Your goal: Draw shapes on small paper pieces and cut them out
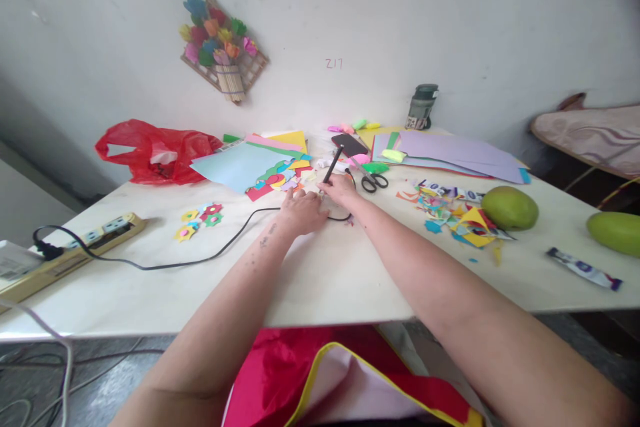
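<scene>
My right hand (pixel 340 189) is closed round a black pen (pixel 333 165), which stands tilted with its upper end pointing up and away. Close beside it, my left hand (pixel 304 208) rests low on the table, fingers bent and together; whatever lies under its fingertips is hidden. Cut paper pieces (pixel 274 180) in several colours lie just beyond the left hand. Black-handled scissors (pixel 374 182) are right of the pen. A black cord (pixel 225 248) runs behind the left wrist and curves round by the right hand. Small paper flowers (pixel 200 220) lie to the left.
Coloured sheets (pixel 450 153) and a phone (pixel 349 144) are at the back. Paper scraps (pixel 443 207), green fruit (pixel 510 207) and a tube (pixel 584 269) occupy the right. A power strip (pixel 75 253) and red bag (pixel 160 150) are left; a bottle (pixel 421 107) stands behind.
</scene>
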`<state>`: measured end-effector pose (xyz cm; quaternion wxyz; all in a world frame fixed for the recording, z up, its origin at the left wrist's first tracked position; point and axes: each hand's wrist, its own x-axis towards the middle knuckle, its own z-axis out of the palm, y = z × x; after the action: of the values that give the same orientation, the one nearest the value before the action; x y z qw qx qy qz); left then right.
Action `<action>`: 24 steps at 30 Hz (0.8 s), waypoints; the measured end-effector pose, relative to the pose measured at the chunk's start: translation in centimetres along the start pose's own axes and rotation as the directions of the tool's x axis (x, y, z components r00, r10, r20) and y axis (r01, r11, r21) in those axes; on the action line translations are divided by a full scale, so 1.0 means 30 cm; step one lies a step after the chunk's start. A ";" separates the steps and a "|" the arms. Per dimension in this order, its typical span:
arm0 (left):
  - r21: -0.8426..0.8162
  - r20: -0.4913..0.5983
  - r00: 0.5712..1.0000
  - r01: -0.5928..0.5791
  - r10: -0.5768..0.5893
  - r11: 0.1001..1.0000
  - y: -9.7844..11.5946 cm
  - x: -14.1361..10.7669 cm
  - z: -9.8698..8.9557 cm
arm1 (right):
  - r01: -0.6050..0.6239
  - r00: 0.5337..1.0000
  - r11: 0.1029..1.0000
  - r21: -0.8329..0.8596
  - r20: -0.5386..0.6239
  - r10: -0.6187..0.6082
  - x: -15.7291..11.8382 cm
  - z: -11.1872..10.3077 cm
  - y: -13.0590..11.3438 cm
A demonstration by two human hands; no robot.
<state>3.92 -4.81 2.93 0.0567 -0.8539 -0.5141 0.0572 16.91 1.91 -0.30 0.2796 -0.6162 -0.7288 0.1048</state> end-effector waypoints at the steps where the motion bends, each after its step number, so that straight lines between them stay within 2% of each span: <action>1: 0.000 0.000 1.000 0.002 -0.002 1.000 0.000 0.000 0.000 | -0.002 1.000 1.000 -0.004 0.002 0.002 0.000 -0.001 -0.001; 24: 0.007 -0.002 1.000 0.001 -0.001 1.000 0.001 0.000 -0.003 | 0.002 1.000 0.999 0.043 0.001 -0.002 -0.001 0.002 0.005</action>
<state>3.97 -4.84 3.01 0.0601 -0.8535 -0.5143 0.0582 16.99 1.93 -0.42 0.2926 -0.6092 -0.7272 0.1202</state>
